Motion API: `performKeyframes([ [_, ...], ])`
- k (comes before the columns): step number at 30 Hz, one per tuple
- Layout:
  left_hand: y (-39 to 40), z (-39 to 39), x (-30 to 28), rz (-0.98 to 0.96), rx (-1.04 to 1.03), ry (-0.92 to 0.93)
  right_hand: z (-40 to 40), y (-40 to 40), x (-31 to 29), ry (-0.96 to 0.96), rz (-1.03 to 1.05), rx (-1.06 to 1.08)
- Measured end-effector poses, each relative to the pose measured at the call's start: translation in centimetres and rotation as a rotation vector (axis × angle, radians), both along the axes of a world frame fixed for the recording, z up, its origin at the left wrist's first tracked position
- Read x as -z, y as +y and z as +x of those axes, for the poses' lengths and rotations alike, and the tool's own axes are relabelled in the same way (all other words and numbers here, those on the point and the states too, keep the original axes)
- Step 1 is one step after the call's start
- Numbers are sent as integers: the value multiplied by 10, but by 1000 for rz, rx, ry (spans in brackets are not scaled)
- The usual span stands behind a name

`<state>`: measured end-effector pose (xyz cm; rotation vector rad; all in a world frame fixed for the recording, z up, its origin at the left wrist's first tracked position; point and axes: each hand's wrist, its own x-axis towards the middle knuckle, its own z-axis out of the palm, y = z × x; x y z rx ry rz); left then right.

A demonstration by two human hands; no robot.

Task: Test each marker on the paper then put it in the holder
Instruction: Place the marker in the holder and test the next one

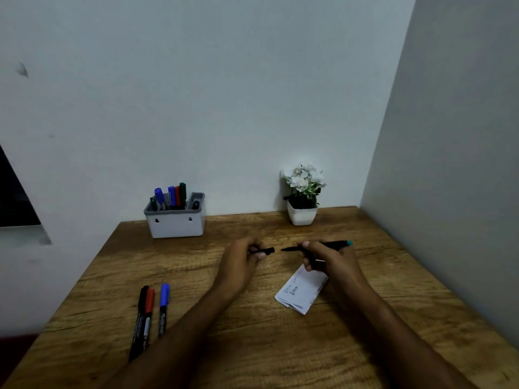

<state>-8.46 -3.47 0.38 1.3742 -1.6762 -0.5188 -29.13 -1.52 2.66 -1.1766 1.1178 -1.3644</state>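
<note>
the right hand (325, 256) holds an uncapped marker (317, 246) above the paper (302, 290); the left hand (244, 256) pinches its cap (265, 251) just left of the tip. judged mid-test, capping or uncapping unclear; holder (175, 220) far left.

Single head-worn view, facing forward and down, wooden desk (252, 346) close below, wall behind

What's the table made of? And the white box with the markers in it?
The table looks like wood or a wood-look laminate: brown, matte, with grain lines and dark cracks running across. Which one, the picture can't tell. The box looks like plastic: smooth white walls, rounded corners, a grey rim and two moulded keyhole slots in front.
</note>
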Motion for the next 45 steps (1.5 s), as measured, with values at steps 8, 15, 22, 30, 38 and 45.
performKeyframes([
  [8, 13, -10, -6, 5, 59, 52, 2, 3, 1, 20, -29, -26],
  [15, 17, -18, -9, 2, 89, 47, 4, 4, 2, 72, -82, -80],
  [22, 27, -25, -15, -29, 77, 81, 3, -2, 2, 88, -169, -86],
  [30, 29, -14, -19, -21, -4, 40, 20, -2, 13, 38, -157, -158],
  [38, 27, 33, -38, 64, -116, 377, 23, -10, 0, 169, -140, -203],
  [45, 33, 49, -33, -9, -119, 557, 80, -27, 10, 652, -367, -230],
])
